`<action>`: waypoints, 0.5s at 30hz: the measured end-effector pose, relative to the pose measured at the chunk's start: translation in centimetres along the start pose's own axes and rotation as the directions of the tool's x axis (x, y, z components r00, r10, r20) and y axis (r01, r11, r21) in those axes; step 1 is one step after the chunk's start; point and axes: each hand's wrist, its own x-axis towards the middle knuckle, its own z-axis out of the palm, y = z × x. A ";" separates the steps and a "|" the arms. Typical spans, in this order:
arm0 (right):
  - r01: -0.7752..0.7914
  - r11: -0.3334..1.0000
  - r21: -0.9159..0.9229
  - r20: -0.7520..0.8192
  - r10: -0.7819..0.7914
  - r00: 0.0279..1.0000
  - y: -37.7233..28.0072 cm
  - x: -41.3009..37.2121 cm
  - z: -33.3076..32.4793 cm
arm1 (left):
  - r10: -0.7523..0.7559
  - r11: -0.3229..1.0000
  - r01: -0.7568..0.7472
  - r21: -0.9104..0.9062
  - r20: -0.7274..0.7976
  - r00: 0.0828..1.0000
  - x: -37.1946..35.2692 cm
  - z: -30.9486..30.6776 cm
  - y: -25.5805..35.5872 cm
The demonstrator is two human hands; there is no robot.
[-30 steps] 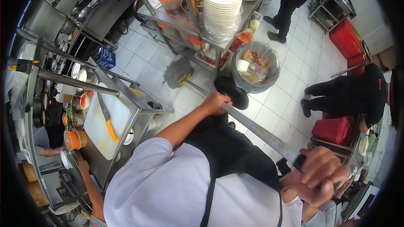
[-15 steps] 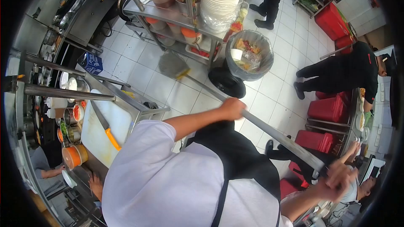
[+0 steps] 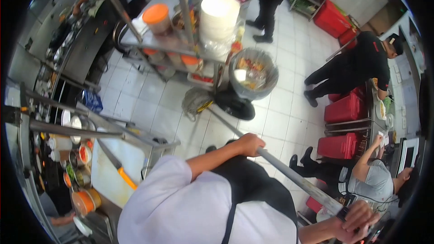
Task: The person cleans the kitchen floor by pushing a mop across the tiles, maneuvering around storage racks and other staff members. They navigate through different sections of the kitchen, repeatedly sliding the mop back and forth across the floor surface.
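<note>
A long grey mop handle [image 3: 296,178] runs diagonally from lower right to upper left, its mop head [image 3: 195,102] resting on the white tiled floor. My left hand [image 3: 250,145] is wrapped round the middle of the handle. Around its top end, at the lower right, my right hand [image 3: 359,221] is closed. Beside the mop head lies a round black lid [image 3: 235,105]. Just above the lid stands a lined waste bin [image 3: 254,73] with food scraps inside.
A metal shelf [image 3: 176,46] holds stacked white containers [image 3: 219,18] and orange-lidded tubs. At left, a knife [image 3: 115,162] lies on a white cutting board [image 3: 106,178]. Co-workers stand at right [image 3: 348,70], lower right [image 3: 370,178] and top [image 3: 269,7]. Red bins [image 3: 337,146] line the right counter.
The mop head has moved right and down, close to the black lid. My left hand is slightly lower. The view has shifted, and the lower-right co-worker shows more fully.
</note>
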 end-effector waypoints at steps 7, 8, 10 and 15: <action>-0.226 0.973 -0.046 0.012 0.226 0.974 8.4 -4.7 3.3 | -0.204 0.964 0.242 0.106 -0.282 0.937 -4.5 -5.0 -8.9; -0.246 0.969 -0.035 -0.007 0.246 0.969 9.7 -5.0 3.6 | -0.208 0.960 0.258 0.110 -0.336 0.919 -5.0 -5.9 -9.5; -0.252 0.967 -0.026 0.029 0.252 0.967 11.8 -4.8 3.5 | -0.217 0.947 0.293 0.129 -0.413 0.884 -4.9 -6.9 -10.4; -0.278 0.960 -0.001 0.127 0.276 0.953 12.5 0.2 0.4 | -0.219 0.930 0.334 0.153 -0.498 0.839 -2.2 -5.0 -9.4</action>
